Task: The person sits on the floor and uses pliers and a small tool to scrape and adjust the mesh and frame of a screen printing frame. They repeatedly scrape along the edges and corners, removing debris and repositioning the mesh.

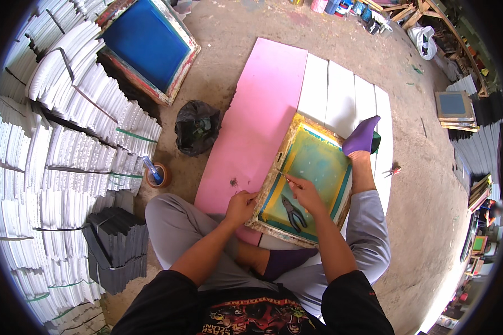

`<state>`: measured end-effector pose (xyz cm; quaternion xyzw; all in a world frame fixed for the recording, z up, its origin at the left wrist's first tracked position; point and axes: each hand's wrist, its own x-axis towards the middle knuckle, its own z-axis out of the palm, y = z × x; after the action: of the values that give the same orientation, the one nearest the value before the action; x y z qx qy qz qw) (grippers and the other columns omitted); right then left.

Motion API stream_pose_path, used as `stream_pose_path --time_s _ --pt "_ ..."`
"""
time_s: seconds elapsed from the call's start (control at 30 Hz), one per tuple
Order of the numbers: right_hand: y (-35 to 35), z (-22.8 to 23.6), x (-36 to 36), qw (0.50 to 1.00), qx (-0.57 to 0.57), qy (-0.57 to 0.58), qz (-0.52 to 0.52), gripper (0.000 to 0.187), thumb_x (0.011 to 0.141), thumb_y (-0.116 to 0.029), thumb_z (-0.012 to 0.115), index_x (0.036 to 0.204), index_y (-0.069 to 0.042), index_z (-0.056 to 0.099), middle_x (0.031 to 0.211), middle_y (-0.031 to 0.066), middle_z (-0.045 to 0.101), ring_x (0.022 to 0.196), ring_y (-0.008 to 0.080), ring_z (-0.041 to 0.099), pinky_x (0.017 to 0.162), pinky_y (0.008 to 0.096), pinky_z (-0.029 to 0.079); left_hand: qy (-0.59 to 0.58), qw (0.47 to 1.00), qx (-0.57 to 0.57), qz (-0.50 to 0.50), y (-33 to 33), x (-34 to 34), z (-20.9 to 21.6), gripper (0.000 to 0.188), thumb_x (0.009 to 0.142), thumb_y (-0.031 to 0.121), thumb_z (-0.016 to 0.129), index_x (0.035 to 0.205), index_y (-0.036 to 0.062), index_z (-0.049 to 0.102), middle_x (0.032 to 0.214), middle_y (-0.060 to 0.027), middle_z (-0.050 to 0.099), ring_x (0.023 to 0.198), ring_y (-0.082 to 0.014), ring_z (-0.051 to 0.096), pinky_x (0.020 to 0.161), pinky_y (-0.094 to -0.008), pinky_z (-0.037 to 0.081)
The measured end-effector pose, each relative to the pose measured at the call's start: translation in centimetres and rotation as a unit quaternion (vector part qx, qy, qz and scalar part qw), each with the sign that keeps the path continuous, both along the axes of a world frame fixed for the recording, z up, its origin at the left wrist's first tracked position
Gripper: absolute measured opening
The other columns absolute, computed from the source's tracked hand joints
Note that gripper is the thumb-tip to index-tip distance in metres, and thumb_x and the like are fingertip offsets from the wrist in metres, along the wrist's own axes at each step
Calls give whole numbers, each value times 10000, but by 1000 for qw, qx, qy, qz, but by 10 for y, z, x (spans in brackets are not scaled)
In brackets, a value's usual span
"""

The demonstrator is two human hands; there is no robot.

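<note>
A wooden screen printing frame [280,230] with yellow and teal stained mesh lies in front of me, on pink and white sheets. My left hand [241,207] is closed at the frame's left rail, fingertips against its edge. In my right hand [306,194] is a thin metal tool [283,175], its tip pointing at the same rail; the fingers hide most of it, so its exact kind does not show. Dark-handled pliers [293,214] rest on the mesh below my right hand. My right foot, in a purple sock [361,137], is beside the frame's far right corner.
A pink sheet [262,95] and white panels [341,84] lie under the frame. Strapped white stacks [61,151] and a dark bundle [117,245] line the left. Nearby are a black plastic bag [198,127], a tape roll [161,180], a blue screen [145,44] and a red-handled tool [395,171].
</note>
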<state>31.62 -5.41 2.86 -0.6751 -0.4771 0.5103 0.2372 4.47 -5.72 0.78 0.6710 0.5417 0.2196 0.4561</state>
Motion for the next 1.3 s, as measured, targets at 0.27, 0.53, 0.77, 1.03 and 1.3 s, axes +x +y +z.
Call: stream_pose_path --time_s 0.27,0.53,0.77,1.03,1.3 --pt "6 40 -22 977 63 -200 34 358 1057 -327 534 1359 -207 684 1253 176 712 1131 410 676 968 503 533 2 999 30 16 -5 0 -5 340 920 153 723 1257 117 760 869 -190 671 735 -322 686 713 -404 549" --pt "25 92 -59 934 -20 -336 122 461 999 -178 488 1441 -153 615 1086 205 744 1029 399 715 927 523 544 2 1000 30 4 -3 0 -4 330 905 107 696 1229 84 757 891 -200 669 807 -390 671 747 -463 530" --pt "12 29 -35 978 36 -199 50 434 1026 -203 518 1433 -91 623 1087 261 727 996 414 708 901 462 538 5 999 37 -15 0 5 -3 288 914 79 674 1188 65 763 897 -193 677 808 -398 675 739 -460 532" --pt "9 1 -10 998 -33 42 -43 391 1069 -239 595 1436 -109 635 792 117 679 708 211 583 743 390 505 -7 999 31 -2 0 1 -10 285 911 77 690 1185 55 765 908 -195 685 792 -381 683 714 -439 533" --pt "5 -41 0 976 207 -60 18 388 1083 -266 586 1446 -141 642 797 47 609 705 124 560 652 318 520 -14 999 27 -16 4 2 1 284 919 95 699 1192 56 765 879 -186 677 748 -361 678 692 -428 528"
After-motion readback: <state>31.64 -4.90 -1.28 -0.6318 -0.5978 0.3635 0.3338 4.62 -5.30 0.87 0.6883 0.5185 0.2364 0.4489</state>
